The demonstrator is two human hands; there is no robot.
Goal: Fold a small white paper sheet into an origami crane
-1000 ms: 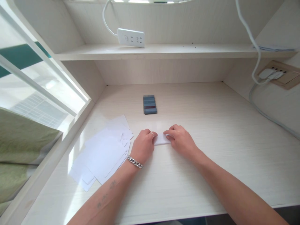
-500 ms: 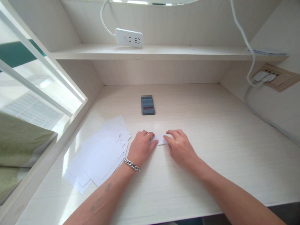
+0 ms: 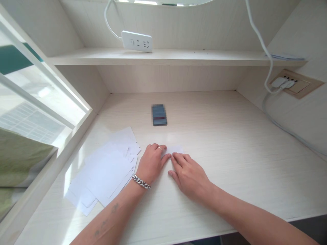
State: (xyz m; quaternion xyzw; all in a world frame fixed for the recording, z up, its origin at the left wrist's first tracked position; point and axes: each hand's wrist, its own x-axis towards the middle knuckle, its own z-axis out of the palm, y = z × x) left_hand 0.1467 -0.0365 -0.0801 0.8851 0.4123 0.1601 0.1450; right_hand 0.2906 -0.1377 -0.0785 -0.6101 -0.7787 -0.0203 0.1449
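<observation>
A small piece of white paper (image 3: pixel 175 149) lies on the desk between my hands. My left hand (image 3: pixel 152 159), with a ring and a chain bracelet, grips its left end, the thumb along the near edge and the fingers curled on top. My right hand (image 3: pixel 190 175) lies palm down, its fingers stretched out and their tips at the paper's near edge, the thumb apart. Left of my left hand is a loose spread of white sheets (image 3: pixel 109 170). Beyond the hands sits a dark blue, blurred rectangular thing (image 3: pixel 159 115).
A shelf (image 3: pixel 173 62) runs across the back, carrying a white power strip (image 3: pixel 137 41). On the right wall is a socket plate (image 3: pixel 297 84) with plugs and a hanging white cable (image 3: pixel 261 37). A window frame (image 3: pixel 84 115) and green cloth (image 3: pixel 22 160) border the left side.
My right hand has moved from the paper's right end to its near edge and gone from a pinch to flat, stretched fingers. My left hand stays at the left end. The view has shifted slightly.
</observation>
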